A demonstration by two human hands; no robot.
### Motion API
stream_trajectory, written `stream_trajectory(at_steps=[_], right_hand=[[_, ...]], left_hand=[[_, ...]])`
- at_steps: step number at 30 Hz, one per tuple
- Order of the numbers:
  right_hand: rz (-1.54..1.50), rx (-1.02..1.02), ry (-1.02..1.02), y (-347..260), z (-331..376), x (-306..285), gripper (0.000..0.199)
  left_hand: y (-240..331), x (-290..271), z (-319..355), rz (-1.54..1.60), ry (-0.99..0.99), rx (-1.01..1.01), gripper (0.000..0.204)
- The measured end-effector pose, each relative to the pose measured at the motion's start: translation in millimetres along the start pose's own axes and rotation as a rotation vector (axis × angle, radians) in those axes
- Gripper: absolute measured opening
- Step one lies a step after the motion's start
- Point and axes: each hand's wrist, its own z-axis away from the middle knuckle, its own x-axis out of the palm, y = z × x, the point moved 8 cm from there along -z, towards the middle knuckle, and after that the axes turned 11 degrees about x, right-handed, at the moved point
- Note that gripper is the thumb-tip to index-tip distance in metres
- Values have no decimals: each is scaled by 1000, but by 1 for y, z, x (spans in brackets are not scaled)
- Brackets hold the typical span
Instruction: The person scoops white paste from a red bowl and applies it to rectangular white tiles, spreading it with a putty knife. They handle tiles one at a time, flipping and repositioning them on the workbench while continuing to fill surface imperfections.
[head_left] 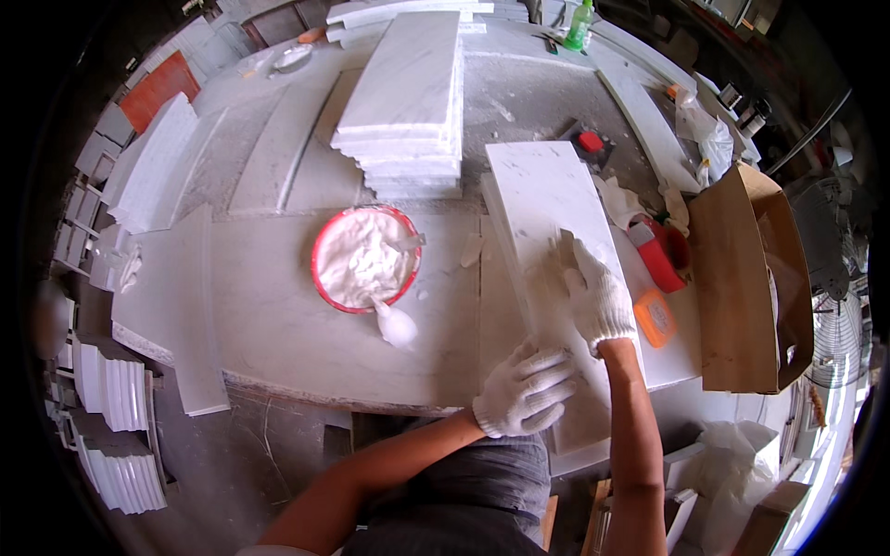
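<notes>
A long white marble slab (547, 190), lying on another slab, stretches away from me on the right of the worktable. My right hand (598, 296), in a white knit glove, is over the slab's middle, its fingers pointing away from me. At its fingertips is a thin greyish piece, blurred, whose kind I cannot make out. My left hand (526, 391), also gloved, rests at the slab's near left edge, fingers side by side and pointing right, nothing visible in them. To the left stands a red-rimmed bowl (318, 269) of white paste, with a flat blade and a white-coated tool in it.
A tall stack of marble slabs (399, 83) stands behind the bowl. Right of my slab lie a red tape roll (660, 255), an orange box-shaped item (654, 319) and an open cardboard box (732, 278). A green bottle (578, 26) stands at the far edge.
</notes>
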Motion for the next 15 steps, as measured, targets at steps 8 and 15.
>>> stream_trajectory(at_steps=[8,15], right_hand=[[82,293,96,46,41,-37,51],[90,315,54,20,3,-21,51]], left_hand=[[2,-12,-14,-9,60,-22,25],[2,-1,-10,-38,36,19,22]])
